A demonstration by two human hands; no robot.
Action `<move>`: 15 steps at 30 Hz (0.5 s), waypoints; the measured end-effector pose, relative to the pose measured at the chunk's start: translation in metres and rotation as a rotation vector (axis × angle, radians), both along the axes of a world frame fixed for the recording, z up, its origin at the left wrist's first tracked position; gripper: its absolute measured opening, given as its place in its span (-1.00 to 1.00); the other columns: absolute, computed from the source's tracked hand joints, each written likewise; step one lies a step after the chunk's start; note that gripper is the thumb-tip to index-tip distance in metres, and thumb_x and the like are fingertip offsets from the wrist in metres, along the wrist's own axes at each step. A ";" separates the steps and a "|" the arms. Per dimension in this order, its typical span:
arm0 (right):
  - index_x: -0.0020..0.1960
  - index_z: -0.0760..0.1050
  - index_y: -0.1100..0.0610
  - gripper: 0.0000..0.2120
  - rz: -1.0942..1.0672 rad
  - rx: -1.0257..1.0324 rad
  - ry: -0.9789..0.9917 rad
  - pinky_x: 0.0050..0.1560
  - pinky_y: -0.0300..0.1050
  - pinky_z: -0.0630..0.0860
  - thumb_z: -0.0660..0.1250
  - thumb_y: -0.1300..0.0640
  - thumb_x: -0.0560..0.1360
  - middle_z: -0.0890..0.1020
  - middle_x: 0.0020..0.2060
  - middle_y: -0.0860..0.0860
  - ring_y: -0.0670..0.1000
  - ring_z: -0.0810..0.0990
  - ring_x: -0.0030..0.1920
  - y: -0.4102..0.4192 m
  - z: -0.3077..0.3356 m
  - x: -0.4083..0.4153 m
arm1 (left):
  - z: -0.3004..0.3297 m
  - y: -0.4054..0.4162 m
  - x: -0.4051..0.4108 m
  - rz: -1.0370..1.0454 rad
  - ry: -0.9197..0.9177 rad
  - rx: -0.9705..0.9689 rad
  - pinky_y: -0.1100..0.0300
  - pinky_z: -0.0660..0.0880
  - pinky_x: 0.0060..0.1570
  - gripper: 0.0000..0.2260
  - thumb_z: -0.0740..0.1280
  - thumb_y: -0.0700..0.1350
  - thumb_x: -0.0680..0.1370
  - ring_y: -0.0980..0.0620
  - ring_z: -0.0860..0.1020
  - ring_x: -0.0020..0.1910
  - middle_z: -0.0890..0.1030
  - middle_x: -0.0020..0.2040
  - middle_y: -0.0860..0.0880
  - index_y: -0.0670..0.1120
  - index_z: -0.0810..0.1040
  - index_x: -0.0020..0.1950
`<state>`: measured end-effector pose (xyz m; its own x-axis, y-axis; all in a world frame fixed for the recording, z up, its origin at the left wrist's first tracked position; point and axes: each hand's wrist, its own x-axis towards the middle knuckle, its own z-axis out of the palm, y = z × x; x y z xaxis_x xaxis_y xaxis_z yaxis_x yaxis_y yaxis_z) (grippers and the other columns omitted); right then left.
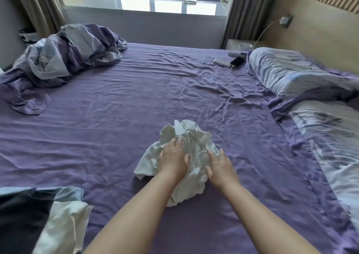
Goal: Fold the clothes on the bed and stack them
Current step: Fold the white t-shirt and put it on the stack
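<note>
Shirt (186, 156), white and crumpled, lies mid-bed on the purple sheet (116, 127). My left hand (173, 157) presses on it, fingers spread flat; my right hand (220, 167) touches its right edge, fingers spread.

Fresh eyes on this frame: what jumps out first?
A crumpled white garment lies mid-bed on the purple sheet, with the left hand and right hand resting on it, fingers fairly straight. A rumpled duvet sits far left, and a phone lies on the sheet near the pillow.
</note>
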<state>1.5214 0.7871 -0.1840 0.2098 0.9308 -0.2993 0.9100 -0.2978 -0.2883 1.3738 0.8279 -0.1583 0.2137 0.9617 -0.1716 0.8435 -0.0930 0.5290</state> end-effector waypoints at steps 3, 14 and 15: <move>0.51 0.02 -0.10 -0.45 -0.049 0.026 0.066 0.34 0.04 0.27 0.15 0.05 0.59 0.02 0.50 0.20 0.18 0.19 0.45 0.017 -0.011 0.009 | -0.011 0.014 0.012 0.055 -0.016 -0.025 -0.02 0.16 0.44 -0.32 0.27 -0.04 0.57 -0.07 0.17 0.48 0.16 0.52 -0.05 -0.01 -0.08 0.55; 0.02 0.56 0.09 -0.81 -0.121 0.283 0.090 -0.15 -0.13 0.37 0.17 0.18 0.55 0.64 0.00 0.06 0.12 0.57 0.01 0.016 -0.004 0.027 | 0.001 0.030 0.007 0.242 -0.079 0.114 0.11 0.40 0.14 -0.67 0.13 -0.24 0.58 -0.13 0.50 0.21 0.56 0.22 -0.13 -0.09 0.48 0.31; 0.02 0.58 0.11 -0.81 -0.161 0.349 0.161 -0.16 -0.14 0.35 0.19 0.18 0.56 0.65 -0.02 0.07 0.11 0.58 0.00 0.014 0.004 0.032 | 0.009 0.030 0.004 0.256 -0.095 0.142 0.12 0.40 0.13 -0.70 0.15 -0.23 0.58 -0.13 0.50 0.21 0.56 0.22 -0.14 -0.11 0.50 0.28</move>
<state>1.5532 0.8011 -0.1802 0.3368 0.9415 -0.0131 0.7948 -0.2917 -0.5322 1.3773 0.8583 -0.1494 -0.0298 0.9993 -0.0220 0.7966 0.0370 0.6034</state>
